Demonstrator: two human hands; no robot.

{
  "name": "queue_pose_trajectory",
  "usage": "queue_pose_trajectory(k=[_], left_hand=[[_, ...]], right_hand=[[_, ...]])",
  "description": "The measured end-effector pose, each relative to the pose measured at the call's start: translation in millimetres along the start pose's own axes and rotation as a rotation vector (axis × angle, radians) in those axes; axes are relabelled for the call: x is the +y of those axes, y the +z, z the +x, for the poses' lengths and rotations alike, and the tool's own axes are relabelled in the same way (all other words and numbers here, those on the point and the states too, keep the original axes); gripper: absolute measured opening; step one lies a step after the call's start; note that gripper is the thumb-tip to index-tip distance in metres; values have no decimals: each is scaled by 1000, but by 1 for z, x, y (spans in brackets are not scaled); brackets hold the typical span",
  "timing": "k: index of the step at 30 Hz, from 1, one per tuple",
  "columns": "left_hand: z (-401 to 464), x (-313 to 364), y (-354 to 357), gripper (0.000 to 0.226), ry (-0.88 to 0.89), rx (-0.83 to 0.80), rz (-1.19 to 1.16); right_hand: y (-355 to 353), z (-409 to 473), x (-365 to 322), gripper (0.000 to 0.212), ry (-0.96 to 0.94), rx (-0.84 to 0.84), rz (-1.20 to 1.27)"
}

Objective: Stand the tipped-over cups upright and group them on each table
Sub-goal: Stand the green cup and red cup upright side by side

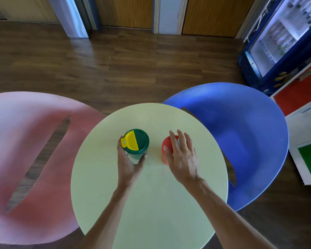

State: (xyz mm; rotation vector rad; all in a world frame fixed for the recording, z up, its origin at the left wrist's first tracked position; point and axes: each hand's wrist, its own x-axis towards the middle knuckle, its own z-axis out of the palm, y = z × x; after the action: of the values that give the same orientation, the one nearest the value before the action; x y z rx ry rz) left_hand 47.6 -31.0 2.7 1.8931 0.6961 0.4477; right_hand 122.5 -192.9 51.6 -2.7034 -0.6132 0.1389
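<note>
A clear cup with a green and yellow lid [137, 141] stands upright near the middle of the round pale green table [151, 203]. My left hand [128, 161] wraps around its lower body from the near side. To its right stands a cup with a red lid [166, 145]. My right hand [181, 153] lies over that lid from above, fingers spread across it and thumb on its left side, hiding most of the cup.
A pink chair [25, 159] stands at the table's left and a blue chair [241, 132] at its right. Dark wooden floor [124, 65] lies beyond. A drinks fridge [276, 42] and a red, white and green cabinet [305, 126] stand at the right.
</note>
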Motion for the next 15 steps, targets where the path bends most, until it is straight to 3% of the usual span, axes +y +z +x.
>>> queue_pose_trajectory(k=[3, 6, 8, 11, 15], left_hand=[[1, 3, -11, 106, -36, -46, 14], [-3, 11, -26, 111, -67, -45, 4], [2, 23, -39, 110, 24, -51, 61], [20, 41, -49, 111, 187, -133, 307], [33, 61, -39, 118, 25, -261, 501]], right_hand=[[-4, -1, -1, 66, 26, -7, 54], [-16, -7, -5, 76, 166, 34, 277], [-24, -15, -10, 89, 243, 77, 357], [-23, -20, -16, 109, 288, -18, 359], [-13, -12, -21, 111, 353, -82, 314]])
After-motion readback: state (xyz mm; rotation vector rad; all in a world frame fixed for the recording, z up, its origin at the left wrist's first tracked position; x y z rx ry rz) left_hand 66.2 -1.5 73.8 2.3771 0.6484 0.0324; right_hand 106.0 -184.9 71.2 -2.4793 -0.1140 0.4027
